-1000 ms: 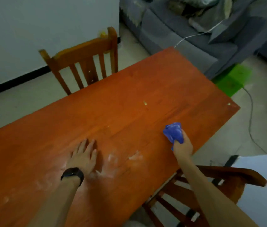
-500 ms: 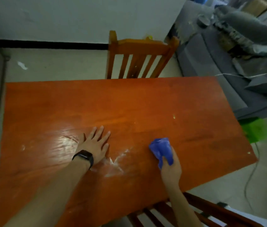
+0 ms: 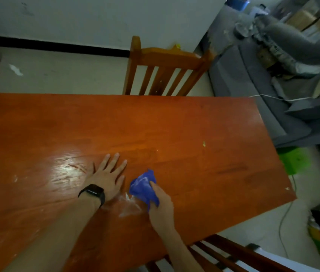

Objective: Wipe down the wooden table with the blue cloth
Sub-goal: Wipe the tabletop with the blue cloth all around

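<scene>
One blue cloth (image 3: 142,188) lies bunched on the tabletop (image 3: 175,124) towards its near edge, just right of the left hand (image 3: 107,175), with the right hand (image 3: 160,205) and its fingers clamped round the cloth's near end. The left hand lies flat on the wood, fingers straight and spread apart, one black band (image 3: 93,193) on its wrist. One white smear (image 3: 127,207) lies between the two hands beside the cloth, and two chairs stand by, one (image 3: 163,73) at the far edge, one (image 3: 233,254) at the near.
</scene>
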The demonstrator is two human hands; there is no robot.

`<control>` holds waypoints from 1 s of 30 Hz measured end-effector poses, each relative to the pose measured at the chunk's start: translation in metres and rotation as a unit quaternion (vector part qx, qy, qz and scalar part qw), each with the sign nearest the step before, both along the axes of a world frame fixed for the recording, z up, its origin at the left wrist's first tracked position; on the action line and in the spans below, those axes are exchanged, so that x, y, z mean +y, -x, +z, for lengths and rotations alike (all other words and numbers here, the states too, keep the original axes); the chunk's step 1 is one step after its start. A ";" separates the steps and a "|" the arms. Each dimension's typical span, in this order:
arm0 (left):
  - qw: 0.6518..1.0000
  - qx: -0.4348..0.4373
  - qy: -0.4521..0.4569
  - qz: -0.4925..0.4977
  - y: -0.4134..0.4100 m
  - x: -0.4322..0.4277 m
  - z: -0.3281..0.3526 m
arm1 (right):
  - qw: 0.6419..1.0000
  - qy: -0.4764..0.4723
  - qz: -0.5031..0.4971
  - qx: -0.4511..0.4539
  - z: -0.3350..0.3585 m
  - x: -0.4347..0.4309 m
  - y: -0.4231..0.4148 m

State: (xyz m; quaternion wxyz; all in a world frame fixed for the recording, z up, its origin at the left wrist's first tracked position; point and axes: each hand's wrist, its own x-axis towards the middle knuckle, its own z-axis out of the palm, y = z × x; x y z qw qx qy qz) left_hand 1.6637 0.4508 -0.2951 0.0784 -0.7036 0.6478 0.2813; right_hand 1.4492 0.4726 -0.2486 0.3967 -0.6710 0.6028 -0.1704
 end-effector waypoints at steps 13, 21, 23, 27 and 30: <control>0.998 0.059 0.027 0.002 -0.019 0.003 0.015 | 0.993 0.054 -0.043 0.100 -0.048 -0.004 -0.013; 0.988 0.008 0.081 0.130 -0.094 0.083 0.028 | 0.993 0.026 -0.052 -0.102 -0.020 -0.043 -0.012; 0.980 -0.019 0.077 0.181 -0.109 0.109 0.032 | 0.993 0.090 -0.081 0.001 -0.029 -0.074 -0.008; 0.959 -0.048 0.042 0.275 -0.130 0.158 0.038 | 0.982 0.089 -0.051 0.160 -0.057 -0.027 -0.056; 0.945 -0.049 0.006 0.322 -0.138 0.185 0.039 | 0.991 0.072 0.104 0.039 -0.047 0.031 -0.107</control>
